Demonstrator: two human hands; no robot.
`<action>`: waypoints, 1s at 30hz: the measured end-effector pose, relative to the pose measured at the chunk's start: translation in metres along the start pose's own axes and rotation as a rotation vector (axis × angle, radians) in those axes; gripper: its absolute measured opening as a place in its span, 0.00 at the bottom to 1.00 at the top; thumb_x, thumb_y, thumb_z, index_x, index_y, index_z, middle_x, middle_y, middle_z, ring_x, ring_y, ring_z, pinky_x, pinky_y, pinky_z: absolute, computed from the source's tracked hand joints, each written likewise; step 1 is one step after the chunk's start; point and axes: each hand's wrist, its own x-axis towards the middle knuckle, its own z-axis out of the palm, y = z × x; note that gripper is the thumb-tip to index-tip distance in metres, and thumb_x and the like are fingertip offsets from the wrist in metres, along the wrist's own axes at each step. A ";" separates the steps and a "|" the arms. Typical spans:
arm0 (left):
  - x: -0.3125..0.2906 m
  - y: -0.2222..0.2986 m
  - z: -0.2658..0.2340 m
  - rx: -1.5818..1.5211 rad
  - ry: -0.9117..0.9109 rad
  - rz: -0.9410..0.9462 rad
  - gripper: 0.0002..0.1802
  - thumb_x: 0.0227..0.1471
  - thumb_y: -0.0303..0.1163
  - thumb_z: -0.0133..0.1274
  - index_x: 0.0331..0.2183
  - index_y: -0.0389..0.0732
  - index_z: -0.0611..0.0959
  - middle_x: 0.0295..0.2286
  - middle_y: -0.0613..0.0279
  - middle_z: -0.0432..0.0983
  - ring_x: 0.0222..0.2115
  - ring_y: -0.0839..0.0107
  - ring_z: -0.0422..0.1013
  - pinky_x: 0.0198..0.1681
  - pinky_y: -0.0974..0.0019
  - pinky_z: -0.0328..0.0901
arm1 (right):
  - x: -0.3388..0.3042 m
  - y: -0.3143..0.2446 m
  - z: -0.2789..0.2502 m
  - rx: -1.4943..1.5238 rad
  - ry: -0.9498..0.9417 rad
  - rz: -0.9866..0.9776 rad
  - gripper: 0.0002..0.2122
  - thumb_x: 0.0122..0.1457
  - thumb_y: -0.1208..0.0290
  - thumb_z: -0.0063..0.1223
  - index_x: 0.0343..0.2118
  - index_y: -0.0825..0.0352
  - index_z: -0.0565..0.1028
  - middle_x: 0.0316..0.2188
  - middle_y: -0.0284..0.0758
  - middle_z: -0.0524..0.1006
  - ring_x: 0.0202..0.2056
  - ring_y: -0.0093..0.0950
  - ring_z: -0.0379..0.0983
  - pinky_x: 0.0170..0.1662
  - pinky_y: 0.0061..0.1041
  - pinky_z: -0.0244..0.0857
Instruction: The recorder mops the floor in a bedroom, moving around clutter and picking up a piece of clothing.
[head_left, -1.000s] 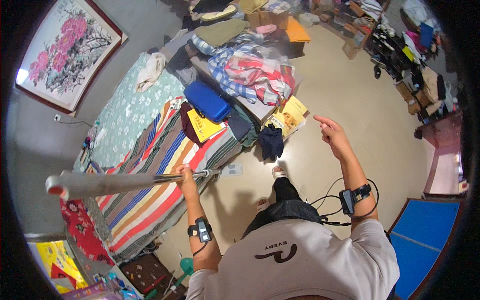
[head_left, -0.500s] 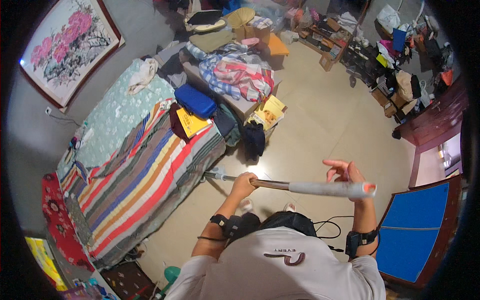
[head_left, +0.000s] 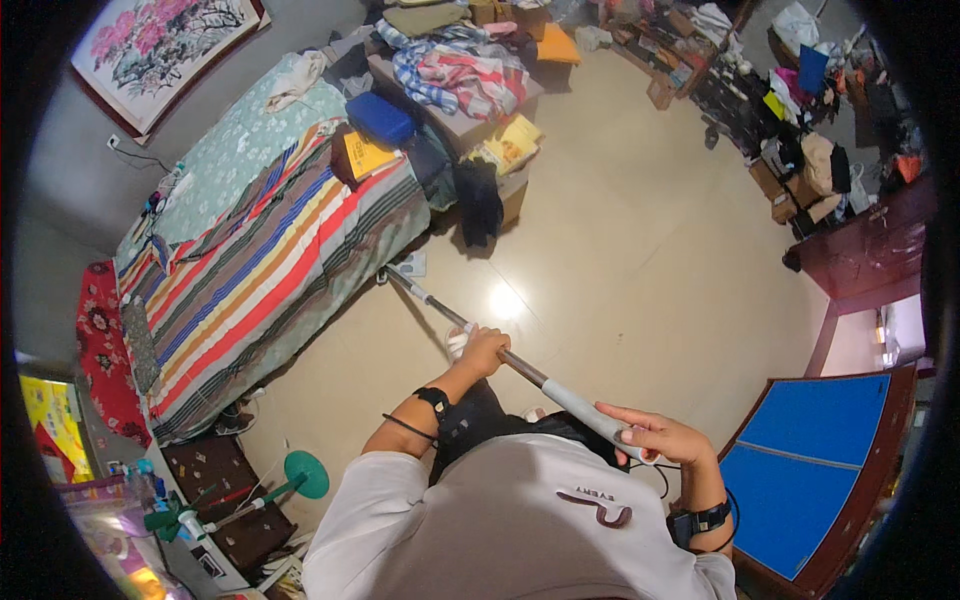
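A long-handled mop (head_left: 522, 368) slants across in front of my body, with a metal pole and a pale grey sleeve on its near end. My left hand (head_left: 487, 351) is wrapped around the metal part of the pole. At the grey sleeve near my waist, my right hand (head_left: 665, 438) holds the end, with thumb and fingers on either side of it. The far end reaches the floor at the bed's edge, where a flat pale plate (head_left: 411, 264) shows beside it; part of that end is hard to make out.
To the left stands a bed with a striped cover (head_left: 290, 270). A yellow book (head_left: 368, 156) and a blue case (head_left: 380, 119) lie at its end. Blue panels (head_left: 800, 450) in a dark frame stand at right. Piled belongings (head_left: 800, 150) line the far right.
My right hand, apart from the sleeve with spread fingers before, now grips it. The sleeve end has swung down and left toward my waist. The view has shifted too.
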 end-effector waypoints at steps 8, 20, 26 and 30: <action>-0.011 0.099 0.080 0.033 -0.099 0.055 0.07 0.39 0.31 0.58 0.26 0.51 0.78 0.30 0.63 0.72 0.41 0.59 0.65 0.55 0.39 0.45 | -0.103 0.064 0.011 -0.045 0.205 0.025 0.27 0.60 0.61 0.42 0.61 0.60 0.54 0.25 0.26 0.70 0.25 0.17 0.60 0.29 0.15 0.56; 0.012 0.159 0.088 0.048 -0.368 0.290 0.05 0.43 0.33 0.55 0.28 0.50 0.78 0.30 0.64 0.72 0.43 0.61 0.67 0.55 0.36 0.46 | -0.157 0.084 0.025 -0.053 0.502 0.181 0.23 0.59 0.61 0.47 0.57 0.57 0.64 0.28 0.27 0.76 0.26 0.18 0.64 0.33 0.19 0.61; 0.042 0.094 0.061 0.174 -0.196 0.111 0.07 0.41 0.37 0.56 0.27 0.50 0.78 0.30 0.62 0.71 0.41 0.60 0.67 0.52 0.38 0.51 | -0.084 0.065 0.020 -0.268 0.587 0.111 0.22 0.56 0.62 0.52 0.55 0.54 0.66 0.31 0.40 0.78 0.33 0.28 0.74 0.38 0.28 0.65; 0.050 0.086 0.051 0.172 -0.149 0.071 0.10 0.40 0.40 0.57 0.27 0.48 0.77 0.32 0.62 0.70 0.41 0.59 0.67 0.48 0.37 0.52 | -0.076 0.018 0.026 -0.607 0.653 0.189 0.22 0.54 0.62 0.53 0.53 0.54 0.68 0.35 0.46 0.76 0.35 0.38 0.74 0.39 0.32 0.66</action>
